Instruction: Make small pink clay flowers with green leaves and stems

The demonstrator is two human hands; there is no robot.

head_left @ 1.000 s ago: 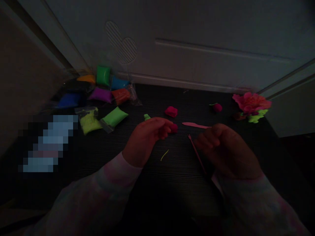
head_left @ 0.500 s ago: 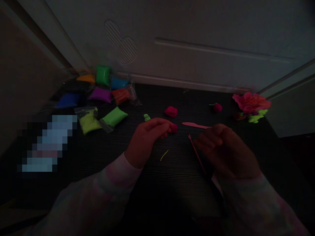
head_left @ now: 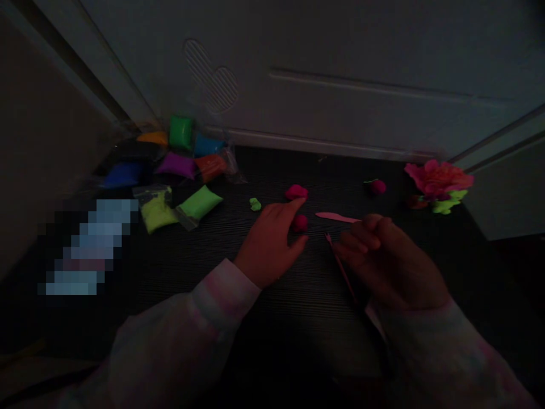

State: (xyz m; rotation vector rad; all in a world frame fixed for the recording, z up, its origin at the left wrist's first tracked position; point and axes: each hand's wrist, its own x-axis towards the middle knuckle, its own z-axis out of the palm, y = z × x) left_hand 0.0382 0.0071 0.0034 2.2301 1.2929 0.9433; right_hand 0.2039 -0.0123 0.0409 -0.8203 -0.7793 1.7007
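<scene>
My left hand [head_left: 271,244] is open, its thumb and forefinger spread on either side of a small dark pink clay ball [head_left: 301,222] on the table. Whether the fingers touch the ball I cannot tell. Just beyond them lies a pink lump of clay [head_left: 296,192]. A little piece of green clay [head_left: 255,204] is to the left. My right hand [head_left: 394,264] is curled closed, palm turned inward, and what its fingers hold, if anything, is hidden. Close by it lie a pink plastic knife [head_left: 336,217] and a thin pink forked tool [head_left: 338,261].
Several bags of coloured clay, among them a light green bag [head_left: 200,205] and a purple bag [head_left: 176,166], are at the left. A dark pink ball with a green stem [head_left: 377,187] and a pink flower [head_left: 438,177] stand at the right. A white panel [head_left: 340,108] rises behind.
My left hand has let go of the clay ball, opened its fingers and shifted slightly right and nearer. It now covers the thin green strip. The right hand stays almost in place.
</scene>
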